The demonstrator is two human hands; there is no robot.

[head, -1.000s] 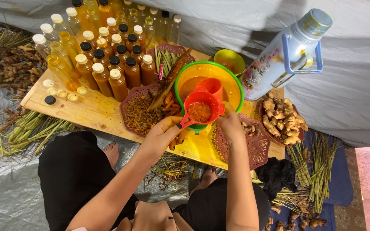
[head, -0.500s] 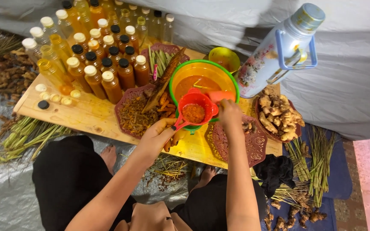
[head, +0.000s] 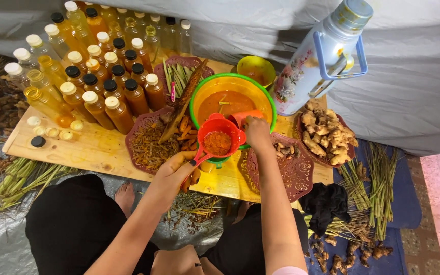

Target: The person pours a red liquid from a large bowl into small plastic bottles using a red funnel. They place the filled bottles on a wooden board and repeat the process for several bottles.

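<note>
The left hand (head: 171, 173) is curled around the handle of a red strainer (head: 219, 138), gripping it firmly; the strainer sits over what looks like a bottle near the front edge of the wooden board (head: 92, 150), and holds a mound of orange-red pulp (head: 217, 143). The right hand (head: 256, 133) pinches the rim of a small red cup (head: 244, 117), tipped just beside the strainer over the near rim of the green-rimmed bowl (head: 232, 99), which holds orange liquid. To strain well here, it seems best to keep the strainer level and centred over whatever catches the liquid, pour in small amounts so the pulp does not overflow the mesh, and let each pour drain through. Filled bottles (head: 103, 86) with white and black caps crowd the far left corner of the board, loose caps (head: 52, 131) lie by its left edge, and a plate of ginger root (head: 327, 131) rests at the right edge beside a tall flask (head: 322, 56).
</note>
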